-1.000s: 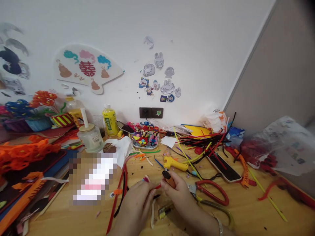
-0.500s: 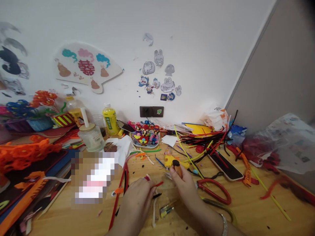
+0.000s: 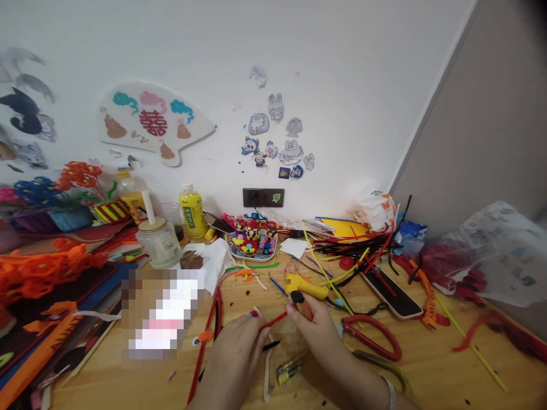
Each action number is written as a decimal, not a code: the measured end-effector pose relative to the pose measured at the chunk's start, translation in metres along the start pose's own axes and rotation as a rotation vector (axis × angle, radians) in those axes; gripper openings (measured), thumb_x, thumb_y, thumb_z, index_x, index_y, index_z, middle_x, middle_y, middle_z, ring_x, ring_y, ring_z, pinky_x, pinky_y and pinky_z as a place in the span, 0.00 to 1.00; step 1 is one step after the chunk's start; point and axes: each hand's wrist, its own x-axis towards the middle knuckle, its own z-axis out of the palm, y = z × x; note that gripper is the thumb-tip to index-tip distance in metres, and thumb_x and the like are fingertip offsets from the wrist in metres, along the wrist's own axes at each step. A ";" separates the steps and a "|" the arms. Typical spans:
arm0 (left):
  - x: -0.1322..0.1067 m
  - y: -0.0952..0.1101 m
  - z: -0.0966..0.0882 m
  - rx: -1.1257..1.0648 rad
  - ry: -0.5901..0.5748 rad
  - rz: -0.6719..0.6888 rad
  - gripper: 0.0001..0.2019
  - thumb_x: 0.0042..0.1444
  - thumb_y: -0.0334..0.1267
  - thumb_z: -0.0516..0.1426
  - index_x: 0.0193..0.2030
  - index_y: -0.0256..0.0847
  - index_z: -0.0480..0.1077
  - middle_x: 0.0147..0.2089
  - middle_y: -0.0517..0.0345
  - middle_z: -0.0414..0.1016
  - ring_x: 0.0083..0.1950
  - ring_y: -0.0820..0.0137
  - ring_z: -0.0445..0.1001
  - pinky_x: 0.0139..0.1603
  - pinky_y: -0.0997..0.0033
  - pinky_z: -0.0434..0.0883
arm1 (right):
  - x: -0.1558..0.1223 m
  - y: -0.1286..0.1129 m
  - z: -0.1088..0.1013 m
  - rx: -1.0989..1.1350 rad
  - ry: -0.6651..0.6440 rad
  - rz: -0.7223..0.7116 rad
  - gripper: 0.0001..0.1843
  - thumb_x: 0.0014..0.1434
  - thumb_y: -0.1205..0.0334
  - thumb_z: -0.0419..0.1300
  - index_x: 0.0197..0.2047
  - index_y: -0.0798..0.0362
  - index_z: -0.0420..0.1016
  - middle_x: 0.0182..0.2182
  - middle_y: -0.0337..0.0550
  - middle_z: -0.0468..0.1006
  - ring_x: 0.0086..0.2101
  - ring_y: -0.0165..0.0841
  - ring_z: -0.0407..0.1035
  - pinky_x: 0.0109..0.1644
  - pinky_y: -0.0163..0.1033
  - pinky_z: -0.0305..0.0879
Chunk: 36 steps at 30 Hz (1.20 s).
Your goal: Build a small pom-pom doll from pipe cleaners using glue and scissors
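My left hand (image 3: 237,353) is closed, pinching a thin fuzzy red stem (image 3: 277,319), like a pipe cleaner, low over the table. From its fingers the stem runs to the fingertips of my right hand (image 3: 318,327). That hand is wrapped round a brown, handle-like object (image 3: 304,309) with a rounded black end; its kind I cannot make out. Just beyond the right hand lies a yellow glue gun (image 3: 306,286). Red-handled scissors (image 3: 374,337) rest to its right, partly hidden. Between my wrists are a short black piece (image 3: 270,345), a pale strip (image 3: 268,376) and a small yellow-and-clear object (image 3: 288,373).
A tray (image 3: 254,257) of small colourful figures stands at the back. A jar (image 3: 159,245) and a yellow bottle (image 3: 193,210) stand left of it. Black and red stems (image 3: 354,244) pile up near a phone (image 3: 395,290) at the right. Orange fuzzy pieces (image 3: 55,265) crowd the left.
My right hand has moved slightly left and down, nearer the left hand. The red stem now reaches its fingertips; before, its end was free.
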 end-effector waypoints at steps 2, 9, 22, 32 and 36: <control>0.000 -0.002 0.001 0.001 0.045 0.003 0.12 0.59 0.35 0.45 0.31 0.41 0.67 0.26 0.56 0.74 0.27 0.68 0.73 0.27 0.71 0.70 | 0.001 0.000 -0.002 0.039 0.006 0.007 0.12 0.52 0.54 0.56 0.31 0.54 0.68 0.26 0.38 0.66 0.29 0.31 0.60 0.34 0.35 0.59; -0.001 -0.005 0.000 -0.011 0.154 0.020 0.10 0.60 0.38 0.45 0.34 0.42 0.66 0.29 0.57 0.78 0.29 0.70 0.76 0.29 0.75 0.71 | -0.005 0.008 -0.001 0.126 -0.055 -0.013 0.19 0.52 0.44 0.53 0.29 0.54 0.65 0.23 0.35 0.61 0.26 0.29 0.55 0.30 0.33 0.55; 0.000 0.000 0.002 -0.164 0.047 -0.120 0.10 0.60 0.39 0.45 0.35 0.44 0.66 0.29 0.59 0.78 0.29 0.71 0.77 0.28 0.77 0.73 | -0.008 0.014 0.001 0.081 -0.146 0.067 0.21 0.54 0.45 0.45 0.20 0.51 0.53 0.18 0.33 0.53 0.22 0.28 0.49 0.25 0.34 0.46; 0.003 0.007 -0.002 -0.350 -0.140 -0.285 0.10 0.60 0.38 0.44 0.32 0.44 0.64 0.26 0.61 0.73 0.27 0.71 0.73 0.28 0.76 0.70 | -0.003 0.009 0.003 0.242 -0.122 0.021 0.24 0.45 0.38 0.56 0.27 0.52 0.62 0.20 0.32 0.56 0.22 0.27 0.50 0.24 0.32 0.50; 0.001 0.010 0.001 -0.421 -0.218 -0.298 0.11 0.60 0.39 0.44 0.32 0.44 0.64 0.27 0.60 0.73 0.30 0.70 0.73 0.30 0.75 0.69 | -0.002 0.004 0.005 0.146 -0.049 0.015 0.18 0.44 0.47 0.62 0.25 0.54 0.65 0.21 0.34 0.60 0.25 0.28 0.55 0.28 0.32 0.54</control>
